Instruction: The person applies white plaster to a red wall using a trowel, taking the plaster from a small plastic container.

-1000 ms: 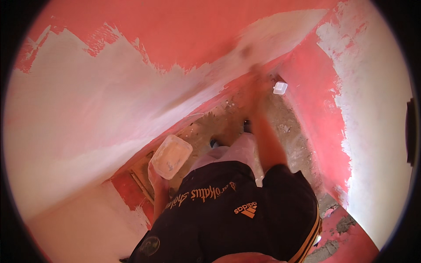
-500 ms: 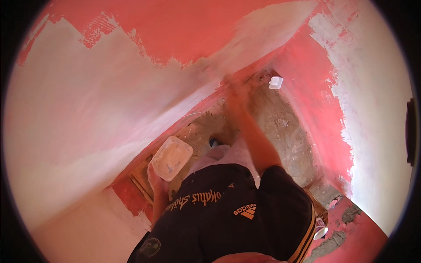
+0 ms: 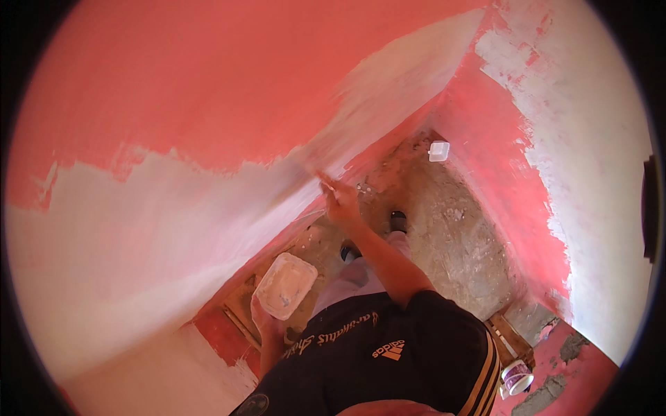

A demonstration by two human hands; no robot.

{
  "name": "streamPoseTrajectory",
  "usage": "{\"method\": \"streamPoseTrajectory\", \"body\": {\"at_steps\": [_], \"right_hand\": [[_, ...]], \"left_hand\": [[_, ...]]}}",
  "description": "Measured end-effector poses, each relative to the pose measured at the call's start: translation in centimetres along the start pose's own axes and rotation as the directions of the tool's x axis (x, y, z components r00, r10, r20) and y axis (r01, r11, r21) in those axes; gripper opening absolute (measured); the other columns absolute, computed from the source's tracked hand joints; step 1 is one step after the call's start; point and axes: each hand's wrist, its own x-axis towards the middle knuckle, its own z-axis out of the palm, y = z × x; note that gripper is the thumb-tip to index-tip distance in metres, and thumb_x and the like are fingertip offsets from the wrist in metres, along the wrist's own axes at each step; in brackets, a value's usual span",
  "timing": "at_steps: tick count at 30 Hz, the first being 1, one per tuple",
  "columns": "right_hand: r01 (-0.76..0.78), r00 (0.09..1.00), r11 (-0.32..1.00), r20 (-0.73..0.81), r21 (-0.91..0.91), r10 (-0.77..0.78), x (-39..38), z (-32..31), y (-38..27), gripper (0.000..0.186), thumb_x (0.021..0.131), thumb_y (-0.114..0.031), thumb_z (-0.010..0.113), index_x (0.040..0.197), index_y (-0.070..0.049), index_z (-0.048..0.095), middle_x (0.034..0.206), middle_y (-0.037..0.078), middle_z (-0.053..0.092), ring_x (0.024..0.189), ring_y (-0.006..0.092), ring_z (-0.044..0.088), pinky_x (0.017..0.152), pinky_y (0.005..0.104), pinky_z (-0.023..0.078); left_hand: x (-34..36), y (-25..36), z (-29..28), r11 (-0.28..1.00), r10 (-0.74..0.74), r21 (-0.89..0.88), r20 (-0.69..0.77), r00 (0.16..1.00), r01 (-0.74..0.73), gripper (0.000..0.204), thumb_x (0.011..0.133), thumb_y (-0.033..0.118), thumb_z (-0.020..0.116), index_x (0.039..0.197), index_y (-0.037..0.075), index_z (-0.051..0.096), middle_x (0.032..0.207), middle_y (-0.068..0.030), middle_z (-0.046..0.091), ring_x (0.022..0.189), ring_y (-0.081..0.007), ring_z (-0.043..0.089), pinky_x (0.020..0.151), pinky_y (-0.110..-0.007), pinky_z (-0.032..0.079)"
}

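My left hand (image 3: 268, 320) grips a rectangular plastic tub (image 3: 286, 286) from beneath and the side; its surface is coated with pale pinkish-white material. My right hand (image 3: 341, 202) reaches out to the wall (image 3: 229, 201) on my left, near its lower part. Its fingers are closed round something thin that points at the wall, too small and blurred to name. That wall is coral red higher up, with a wide whitish-pink band of coating below a ragged edge.
A small white container (image 3: 438, 151) stands on the rough, stained floor (image 3: 454, 229) by the far corner. To the right rises another half-coated red wall (image 3: 513, 159). A white-and-purple bucket (image 3: 517, 378) sits near a wooden frame (image 3: 510, 340) at the lower right.
My right hand has moved left and nearer, from the far corner to the wall. The view has shifted, showing more of the red wall and both my feet. The tub stays in my left hand.
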Motion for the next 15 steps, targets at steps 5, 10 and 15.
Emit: {"method": "streamPoseTrajectory", "body": {"at_steps": [5,10,15], "right_hand": [[-0.166,0.872,0.976,-0.483,-0.138,0.080,12.3,-16.1,1.1,0.034,0.105,-0.025,0.049,0.118,0.003,0.064,0.107,0.012,0.064,0.094,0.0211,0.060,0.086,0.0349,0.047],[0.028,0.748,0.965,-0.635,-0.260,-0.193,31.6,-31.3,3.0,0.042,0.108,-0.032,0.045,0.105,0.005,0.065,0.087,0.011,0.065,0.079,0.0178,0.057,0.072,0.0352,0.047],[-0.107,0.893,0.907,-0.441,-0.407,-0.093,22.5,-18.7,-0.4,0.032,0.104,-0.024,0.051,0.117,0.001,0.065,0.100,0.015,0.067,0.088,0.0210,0.062,0.078,0.0367,0.051]], "left_hand": [[0.5,0.0,3.3,0.987,0.081,0.131,0.117,0.990,-0.096,0.048,0.108,0.035,0.041,0.137,-0.002,0.053,0.133,-0.0152,0.062,0.120,-0.0283,0.063,0.102,-0.040,0.051],[-0.6,-2.0,5.3,0.995,0.071,0.060,0.099,0.993,-0.078,0.049,0.108,0.037,0.041,0.136,-0.002,0.054,0.132,-0.0146,0.062,0.120,-0.0275,0.062,0.103,-0.040,0.051],[-1.0,-2.5,10.2,0.943,0.119,0.308,0.042,0.992,-0.126,0.049,0.108,0.038,0.041,0.135,-0.001,0.054,0.130,-0.0137,0.062,0.119,-0.0260,0.062,0.102,-0.038,0.050]]}}
